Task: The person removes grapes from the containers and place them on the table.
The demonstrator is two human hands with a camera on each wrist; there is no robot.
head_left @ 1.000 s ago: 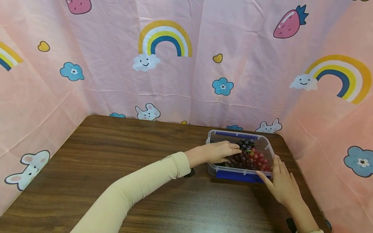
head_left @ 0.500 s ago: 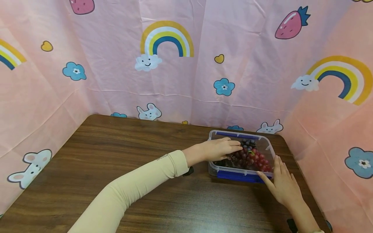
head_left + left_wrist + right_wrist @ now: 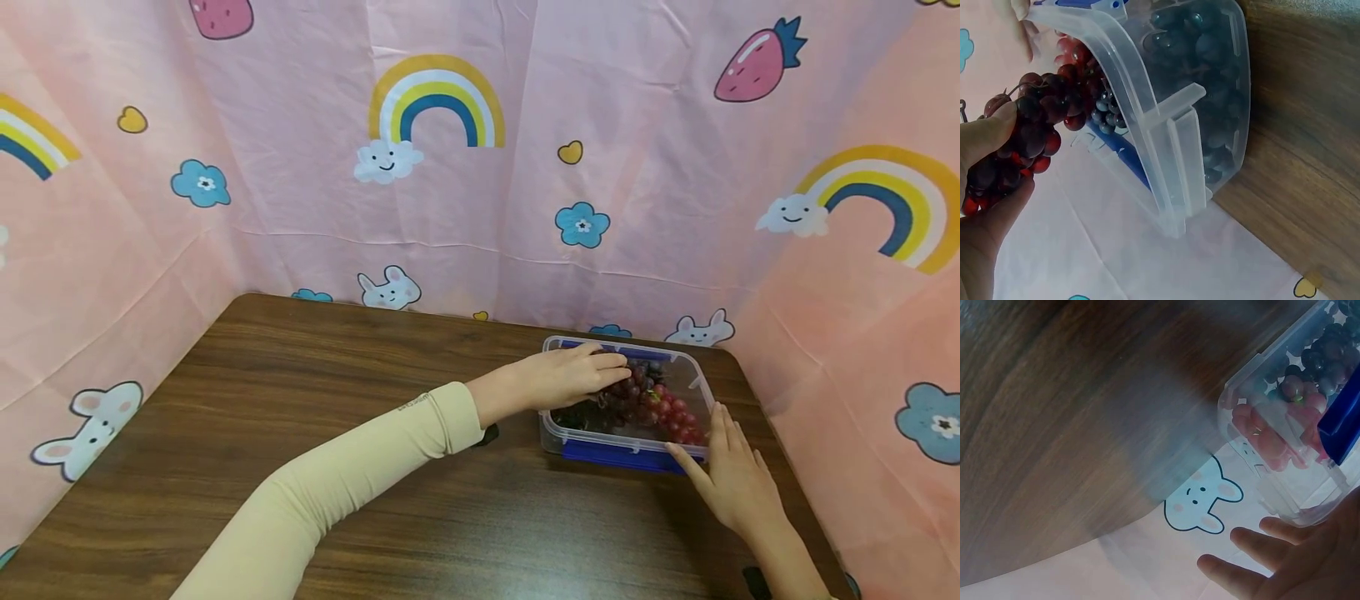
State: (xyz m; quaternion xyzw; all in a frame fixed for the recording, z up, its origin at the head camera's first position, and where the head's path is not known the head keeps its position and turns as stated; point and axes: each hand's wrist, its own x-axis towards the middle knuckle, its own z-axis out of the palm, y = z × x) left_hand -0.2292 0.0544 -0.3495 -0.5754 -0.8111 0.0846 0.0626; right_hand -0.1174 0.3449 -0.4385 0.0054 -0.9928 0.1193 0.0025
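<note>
A clear plastic food container (image 3: 628, 440) with blue clips stands at the far right of the table, without a lid on top. In the left wrist view my left hand (image 3: 988, 187) grips a bunch of dark red grapes (image 3: 1035, 134) between thumb and fingers, over the container's rim. Brighter red grapes (image 3: 678, 417) and blue-black grapes (image 3: 1200, 50) lie inside the container. My right hand (image 3: 738, 479) rests at the container's near right corner, thumb on the front rim and straight fingers along the right side. The head view hides part of the gripped bunch behind my left hand.
The brown wooden table (image 3: 337, 375) extends left and toward me. A pink patterned cloth (image 3: 465, 192) hangs round the back and both sides, close behind and to the right of the container.
My left hand has risen slightly and moved a little toward the back, with the dark red grapes shifting up with it. The right hand keeps its place at the container's corner.
</note>
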